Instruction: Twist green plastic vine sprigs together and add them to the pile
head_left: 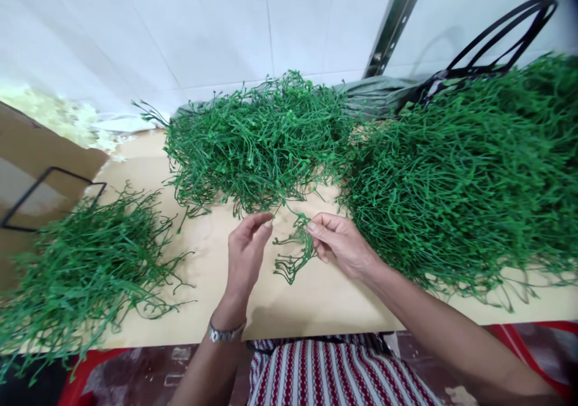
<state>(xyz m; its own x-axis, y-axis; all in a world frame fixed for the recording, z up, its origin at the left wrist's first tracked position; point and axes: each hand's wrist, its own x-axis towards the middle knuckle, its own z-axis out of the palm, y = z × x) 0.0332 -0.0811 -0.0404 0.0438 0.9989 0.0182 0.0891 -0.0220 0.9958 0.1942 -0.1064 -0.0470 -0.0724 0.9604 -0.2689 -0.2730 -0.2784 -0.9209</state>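
1. Right hand [338, 243]: closed in a pinch. Thumb and forefinger grip the upper end of a green plastic sprig [295, 252]; the sprig hangs down between the two hands, its curled tips just above the board [316, 297].
2. Left hand [246, 252]: open and holding nothing, fingers loosely curved, fingertips just beside the sprig but not touching it. A watch [226, 332] sits on that wrist.
3. Sprig position: front centre of the board, clear of all three piles.
4. Piles: middle pile [257, 144] directly behind the hands; right pile [465, 177], the largest, close to the right forearm; left pile [81, 267], flatter, well apart from the hands.
5. Handling, as a judgement: the strands look thin and springy and tangle easily. Keep the pinch near the stem end, so the branches hang free.
6. Bring the left fingers onto the stem, not the curled tips, which would likely bend or snag.
7. Keep the sprig away from the right pile; loose strands there could catch.
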